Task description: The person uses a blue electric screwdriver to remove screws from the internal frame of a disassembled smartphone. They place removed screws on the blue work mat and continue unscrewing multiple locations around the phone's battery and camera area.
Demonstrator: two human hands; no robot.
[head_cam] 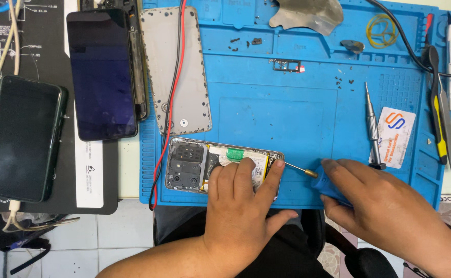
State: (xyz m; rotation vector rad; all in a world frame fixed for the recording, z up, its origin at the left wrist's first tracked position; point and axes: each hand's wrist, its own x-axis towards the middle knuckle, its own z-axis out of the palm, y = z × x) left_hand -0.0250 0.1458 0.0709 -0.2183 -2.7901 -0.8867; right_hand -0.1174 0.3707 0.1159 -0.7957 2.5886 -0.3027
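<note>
Left hand (243, 198) lies flat, fingers spread; right hand (377, 203) curled in a grip.

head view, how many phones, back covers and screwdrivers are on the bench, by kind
phones: 3 (opened phone, black phone, dark-screen phone)
back covers: 1 (grey cover)
screwdrivers: 2 (blue screwdriver, silver screwdriver)
total: 6

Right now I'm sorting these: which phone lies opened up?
The opened phone under the left hand, its insides exposed; the two others show dark screens.
</note>
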